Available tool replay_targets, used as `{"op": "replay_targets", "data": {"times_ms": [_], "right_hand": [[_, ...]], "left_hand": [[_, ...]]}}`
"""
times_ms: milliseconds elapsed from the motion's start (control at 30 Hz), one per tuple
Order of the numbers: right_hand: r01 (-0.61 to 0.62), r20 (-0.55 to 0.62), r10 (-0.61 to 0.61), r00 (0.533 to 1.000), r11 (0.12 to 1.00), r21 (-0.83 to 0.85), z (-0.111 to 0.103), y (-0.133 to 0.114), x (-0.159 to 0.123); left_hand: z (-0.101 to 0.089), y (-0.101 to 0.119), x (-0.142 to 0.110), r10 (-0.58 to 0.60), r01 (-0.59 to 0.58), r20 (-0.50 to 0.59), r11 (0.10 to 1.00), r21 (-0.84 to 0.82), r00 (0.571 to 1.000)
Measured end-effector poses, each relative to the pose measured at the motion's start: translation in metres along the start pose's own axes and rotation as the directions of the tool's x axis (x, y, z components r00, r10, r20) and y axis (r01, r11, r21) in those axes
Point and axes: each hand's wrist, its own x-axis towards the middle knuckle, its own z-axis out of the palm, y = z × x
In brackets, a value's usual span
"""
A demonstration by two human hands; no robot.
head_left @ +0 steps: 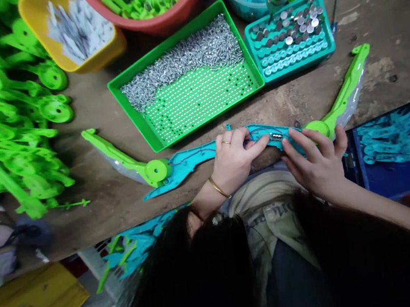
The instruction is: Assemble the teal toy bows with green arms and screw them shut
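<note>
1. The left hand lies flat on the middle of the teal toy-bow body, fingers nearly straight and pressing down, gripping nothing.
2. The right hand rests just beside it with fingers spread and half curled, the tips touching the bow body beside a small metal part seated in the shell; it closes around nothing.
3. The bow body lies along the near edge of the wooden workbench, with a lime-green limb joined at one end and a second limb at the other.
4. To do this well, the person would likely hold the shell steady with one palm while fingertips seat the part squarely, keeping the thin red wire in its channel and unpinched.
5. The plastic looks smooth, glossy and moulded; the bench is worn and stained.
6. Behind the hands, a perforated green tray holds a heap of small silver screws, and a teal tray holds round metal discs in rows.
</note>
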Motion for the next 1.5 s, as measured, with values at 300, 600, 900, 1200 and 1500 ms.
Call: {"op": "replay_targets", "data": {"times_ms": [300,600,900,1200,1500], "right_hand": [[0.027,-0.017,-0.028,0.999,0.997,-0.075,-0.005,0.009,0.003],[0.077,0.012,-0.077,0.997,0.997,-0.007,-0.003,0.015,0.005],[0.13,0.058,-0.129,0.99,0.991,-0.016,-0.003,0.014,0.012],[0.102,-0.008,-0.101,0.995,0.988,0.116,-0.004,0.01,0.022],[0.161,0.023,-0.168,0.985,0.969,0.188,0.005,-0.007,0.063]], "left_hand": [[-0.001,0.0,0.002,0.051,-0.05,-0.041,0.998,0.04,0.998],[-0.001,0.0,0.0,0.014,-0.014,0.033,1.0,-0.012,0.999],[-0.002,0.001,0.003,0.048,-0.048,-0.001,0.998,0.034,0.999],[-0.005,0.001,0.001,-0.132,0.121,-0.067,0.982,-0.143,0.989],[-0.021,0.004,-0.01,-0.253,0.224,-0.19,0.961,-0.159,0.949]]}}
